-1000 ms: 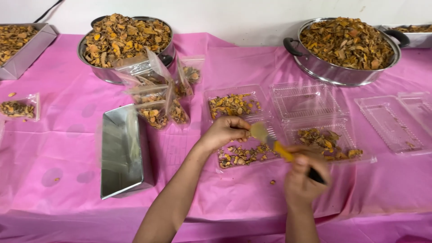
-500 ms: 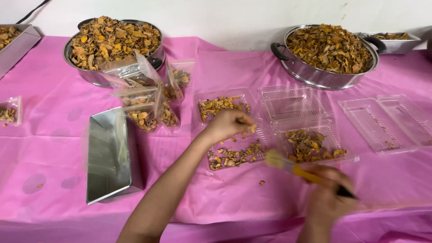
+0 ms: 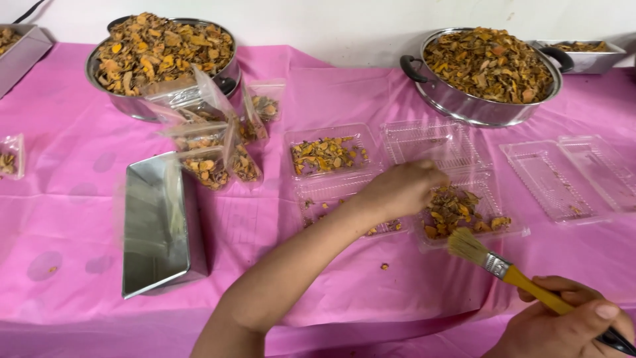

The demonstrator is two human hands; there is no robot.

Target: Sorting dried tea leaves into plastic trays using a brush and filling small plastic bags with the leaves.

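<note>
Hands apart: right hand (image 3: 570,325) grips bristly yellow-handled brush (image 3: 510,268); left hand (image 3: 404,189) cupped over ribbed clear tray (image 3: 513,229).

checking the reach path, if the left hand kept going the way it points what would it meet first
Probably the dried pieces in the clear tray just beyond the left hand; its fingers already seem at that tray's edge, though depth is unclear.

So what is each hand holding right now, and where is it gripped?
The right hand grips a paintbrush by its yellow handle. The left hand rests curled over the clear trays; whether it holds anything cannot be told.
</note>
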